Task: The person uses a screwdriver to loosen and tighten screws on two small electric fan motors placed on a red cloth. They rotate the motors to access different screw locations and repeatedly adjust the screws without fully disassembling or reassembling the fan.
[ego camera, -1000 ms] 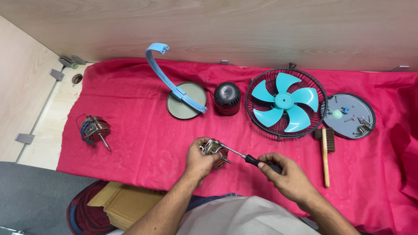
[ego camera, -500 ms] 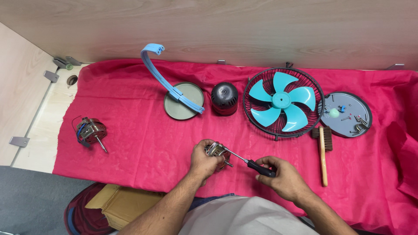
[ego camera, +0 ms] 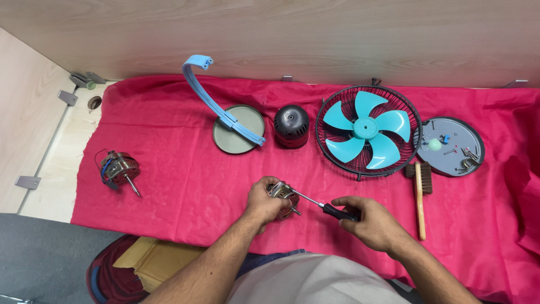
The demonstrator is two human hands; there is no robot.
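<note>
Here the left hand (ego camera: 263, 202) wraps around a small metal motor (ego camera: 281, 194) and holds it tight, just above the red cloth (ego camera: 185, 169) near the front edge of the table. The right hand (ego camera: 374, 225) has its grip closed on the black handle of a screwdriver (ego camera: 320, 205). The thin metal tip of the screwdriver touches the motor.

A second motor (ego camera: 119, 169) with a shaft lies by the left edge of the cloth, well apart from the hands. Along the back edge sit a blue curved arm (ego camera: 216, 101) on a round grey base (ego camera: 239, 130), then a dark round cover (ego camera: 291, 126), then a black wire cage (ego camera: 413, 124) with a blue fan blade (ego camera: 367, 135) in it. Near the right edge there is a grey round plate (ego camera: 450, 147) with small screws and bits on it. A brush with a wooden handle (ego camera: 419, 197) lies just beside the cage, near the right hand.
</note>
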